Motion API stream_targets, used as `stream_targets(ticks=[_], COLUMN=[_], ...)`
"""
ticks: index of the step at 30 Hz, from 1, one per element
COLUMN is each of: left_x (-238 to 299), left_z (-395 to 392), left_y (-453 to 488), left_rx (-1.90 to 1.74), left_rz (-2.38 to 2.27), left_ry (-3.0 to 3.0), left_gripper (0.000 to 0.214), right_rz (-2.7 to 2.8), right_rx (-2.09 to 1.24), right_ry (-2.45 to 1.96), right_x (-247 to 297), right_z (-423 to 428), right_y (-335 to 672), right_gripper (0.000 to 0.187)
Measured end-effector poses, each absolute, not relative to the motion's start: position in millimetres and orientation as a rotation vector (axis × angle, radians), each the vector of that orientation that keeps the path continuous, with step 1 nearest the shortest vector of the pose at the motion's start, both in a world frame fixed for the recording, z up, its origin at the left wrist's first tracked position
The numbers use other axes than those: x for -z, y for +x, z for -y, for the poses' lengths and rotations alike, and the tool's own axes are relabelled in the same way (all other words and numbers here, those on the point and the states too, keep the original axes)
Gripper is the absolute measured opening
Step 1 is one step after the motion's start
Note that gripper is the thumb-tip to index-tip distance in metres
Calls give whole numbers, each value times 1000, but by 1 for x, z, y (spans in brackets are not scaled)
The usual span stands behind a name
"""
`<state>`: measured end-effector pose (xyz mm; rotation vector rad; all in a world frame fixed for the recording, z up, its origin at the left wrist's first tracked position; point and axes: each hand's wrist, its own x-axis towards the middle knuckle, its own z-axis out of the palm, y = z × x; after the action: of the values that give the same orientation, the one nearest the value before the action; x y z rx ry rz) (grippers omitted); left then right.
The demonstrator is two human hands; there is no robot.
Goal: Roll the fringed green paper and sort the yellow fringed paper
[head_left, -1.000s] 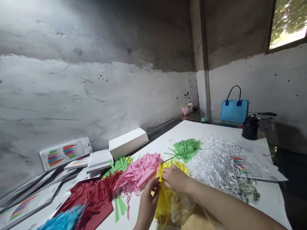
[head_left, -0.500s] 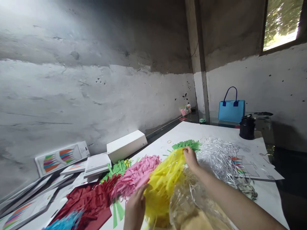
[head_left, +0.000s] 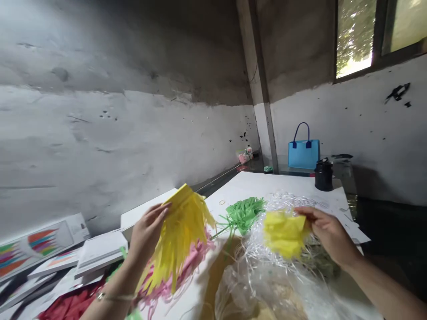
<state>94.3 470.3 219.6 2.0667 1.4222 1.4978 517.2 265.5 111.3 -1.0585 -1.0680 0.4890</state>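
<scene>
My left hand (head_left: 150, 229) pinches the top band of a yellow paper fringe (head_left: 180, 231), whose cut strips hang down over a pink fringe pile (head_left: 193, 266). Off to the right, my right hand (head_left: 328, 231) grips the edge of a second, smaller yellow fringe piece (head_left: 285, 233), blurred by motion. It hangs over a heap of silvery-white strings (head_left: 263, 242). A green fringe bundle (head_left: 245, 213) lies on the table between the two hands. Below them, a clear plastic bag (head_left: 253, 284) spreads out near the front edge.
Left of me are a white box (head_left: 143, 211), stacked printed boxes (head_left: 100, 251) and red fringe (head_left: 71, 304). A black canister (head_left: 323, 175) and a light-blue bag (head_left: 303, 153) stand at the back right. White paper (head_left: 227, 186) covers the table.
The single yellow bunch held between both hands is now two pieces. My left hand has lifted one up leftward, my right hand has carried the other rightward. The view has turned right.
</scene>
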Motion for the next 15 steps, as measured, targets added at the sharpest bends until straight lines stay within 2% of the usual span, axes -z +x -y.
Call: stream_targets(ticks=[3, 8, 13, 15], left_x=[-205, -133, -117, -119], left_z=[-504, -508, -403, -336], left_y=[135, 178, 182, 191], left_rx=[-1406, -943, -820, -873], left_rz=[-1372, -1297, -1123, -818], left_ry=[2234, 2404, 2435, 2439], left_gripper=[40, 23, 27, 27], right_rz=[1321, 1630, 1708, 1740], right_rx=[-383, -113, 96, 49], right_ry=[-1032, -863, -905, -958], right_x=[-114, -102, -76, -74], right_z=[-232, -218, -207, -200], right_y=[482, 447, 442, 437], right_gripper=[17, 34, 32, 30])
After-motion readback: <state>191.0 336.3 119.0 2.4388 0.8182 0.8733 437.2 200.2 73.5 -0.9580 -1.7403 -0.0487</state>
